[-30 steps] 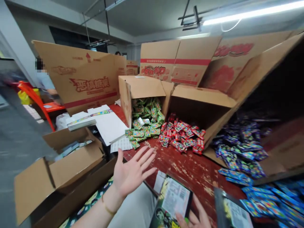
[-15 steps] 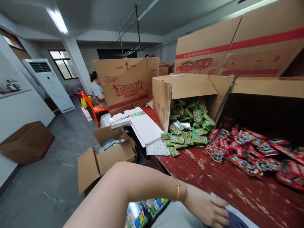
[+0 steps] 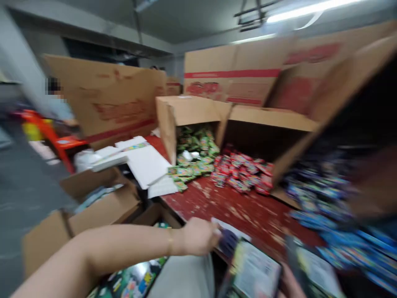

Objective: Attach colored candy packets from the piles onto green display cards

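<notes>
My left hand (image 3: 200, 236), at the table's front edge, is closed with its fingertips at the corner of a white sheet with a dark purple patch (image 3: 228, 240). A gold bracelet circles that wrist. Right of it, a dark packet with a pale label panel (image 3: 256, 269) is held tilted by my right hand (image 3: 291, 281), which shows only partly at the packet's right edge and is blurred. Another dark, pale-labelled packet (image 3: 318, 265) lies farther right. Printed packets (image 3: 133, 281) lie in a box below my left arm.
Open cartons spill green sachets (image 3: 194, 165), red sachets (image 3: 243, 171) and blue sachets (image 3: 350, 244) onto the worn red table (image 3: 211, 203). White card sheets (image 3: 149, 163) lie at the left. An open carton (image 3: 102, 207) stands below them. A person (image 3: 62, 107) sits behind near an orange chair (image 3: 62, 142).
The view has swung right, bringing in the blue sachets, my right hand and the dark packets. My left hand has gone from spread over the sheet to closed at its corner.
</notes>
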{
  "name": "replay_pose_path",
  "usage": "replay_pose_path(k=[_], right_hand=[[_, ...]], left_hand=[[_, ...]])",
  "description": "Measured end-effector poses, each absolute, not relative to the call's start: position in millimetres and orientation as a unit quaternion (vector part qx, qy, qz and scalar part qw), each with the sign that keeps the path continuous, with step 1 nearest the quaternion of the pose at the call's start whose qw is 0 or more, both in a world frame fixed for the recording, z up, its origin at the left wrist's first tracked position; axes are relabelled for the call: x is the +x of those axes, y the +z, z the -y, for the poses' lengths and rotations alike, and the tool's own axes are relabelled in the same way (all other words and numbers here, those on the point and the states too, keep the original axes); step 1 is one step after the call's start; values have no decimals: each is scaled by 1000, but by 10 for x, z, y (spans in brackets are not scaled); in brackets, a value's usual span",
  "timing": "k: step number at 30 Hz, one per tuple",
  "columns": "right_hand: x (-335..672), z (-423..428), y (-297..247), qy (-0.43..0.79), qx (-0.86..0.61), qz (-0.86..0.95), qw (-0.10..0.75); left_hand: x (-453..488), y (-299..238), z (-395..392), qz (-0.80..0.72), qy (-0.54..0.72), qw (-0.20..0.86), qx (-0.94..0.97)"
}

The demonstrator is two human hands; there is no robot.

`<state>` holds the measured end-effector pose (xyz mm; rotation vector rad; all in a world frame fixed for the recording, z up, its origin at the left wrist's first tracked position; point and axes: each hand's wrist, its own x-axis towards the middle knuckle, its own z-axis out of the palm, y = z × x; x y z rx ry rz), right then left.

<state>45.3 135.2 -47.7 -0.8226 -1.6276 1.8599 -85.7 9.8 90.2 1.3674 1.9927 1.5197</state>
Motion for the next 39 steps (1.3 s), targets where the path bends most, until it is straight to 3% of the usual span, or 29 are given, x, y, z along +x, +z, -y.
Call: replay_pose_path(k=[3,6,8,13,18,24,32,39], right_hand=[[861,-1092,-67,713,-311,560,285],[757,-742,204,781,-254,494,286],[649,-594,255,807,-230,467,279],[725,-569,173,808,-205,492,250],[914,-694,406,676,-202,627,329],[807,-673,592,678,-179,674,232],[582,-520,266,669,-216,638,315],[669,-717,627,769,-227,573,170]], left_hand=[[-741,816,134,-662,595,235,390],[-609,579,254,-603,677,387,170],[-505,455,297,-556,706,415,140],[-322,434,390,-571,711,394,118],[-68,649,588,-590,723,350,79],[20,585,692,-632,704,315,83],[-239,454,588,-665,705,192,155],[-131,717,720,-712,622,272,181]])
